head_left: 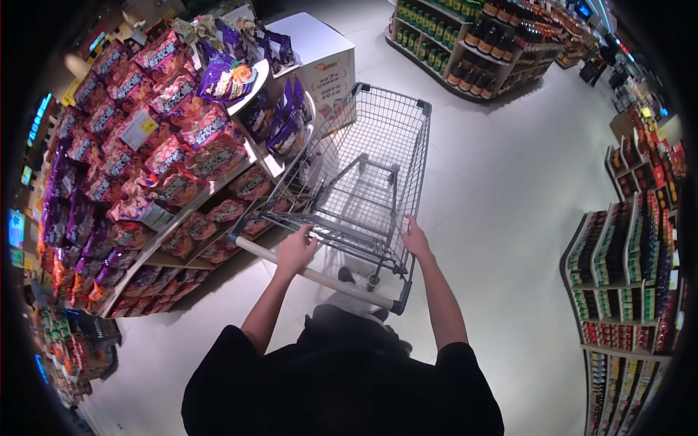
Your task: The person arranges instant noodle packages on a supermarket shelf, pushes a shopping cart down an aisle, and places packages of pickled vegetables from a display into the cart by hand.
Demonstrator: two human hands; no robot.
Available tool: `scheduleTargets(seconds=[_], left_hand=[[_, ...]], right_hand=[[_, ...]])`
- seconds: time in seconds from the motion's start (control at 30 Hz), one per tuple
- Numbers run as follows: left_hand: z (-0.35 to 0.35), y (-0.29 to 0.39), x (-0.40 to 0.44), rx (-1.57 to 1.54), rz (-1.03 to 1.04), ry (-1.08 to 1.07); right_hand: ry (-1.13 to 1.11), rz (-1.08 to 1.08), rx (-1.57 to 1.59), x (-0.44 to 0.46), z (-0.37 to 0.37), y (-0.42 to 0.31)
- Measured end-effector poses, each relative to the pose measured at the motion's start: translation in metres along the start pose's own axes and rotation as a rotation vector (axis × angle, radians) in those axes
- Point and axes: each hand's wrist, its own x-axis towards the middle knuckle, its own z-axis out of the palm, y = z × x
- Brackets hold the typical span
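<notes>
A wire shopping cart [396, 134] with nothing in its basket stands in front of me, its pale handle bar [331, 282] crossing near my waist. My left hand [294, 252] reaches over the bar, its fingers curled at the back edge of the cart by the folded seat flap [334, 231]. On the right side of the cart, my right hand [415, 238] is closed round the side rim, one finger pointing forward along it. The undersides of both grips are hidden.
Close on the left, a sloped display [156, 258] holds red and purple snack bags [174, 94]. A white-topped stand [309, 36] adjoins it. Bottle shelves [454, 69] stand ahead, and stocked shelves [614, 280] line the right. Pale floor [502, 196] runs between them.
</notes>
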Motion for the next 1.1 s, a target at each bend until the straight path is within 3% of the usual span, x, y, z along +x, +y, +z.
scheduleTargets(seconds=[0.13,0.67,0.93,1.1], left_hand=[[-0.005,-0.003,0.028,0.028,0.029,-0.005],[-0.02,0.015,0.108,-0.101,0.14,0.117],[-0.004,0.033,0.134,-0.023,-0.022,0.17],[0.008,0.051,0.135,0.048,-0.132,0.404]], right_hand=[[-0.104,0.077,0.016,0.021,-0.015,-0.018],[-0.095,0.06,-0.088,0.105,-0.032,-0.032],[-0.106,-0.022,-0.039,0.137,-0.037,-0.008],[-0.164,-0.098,0.029,0.143,-0.042,0.006]])
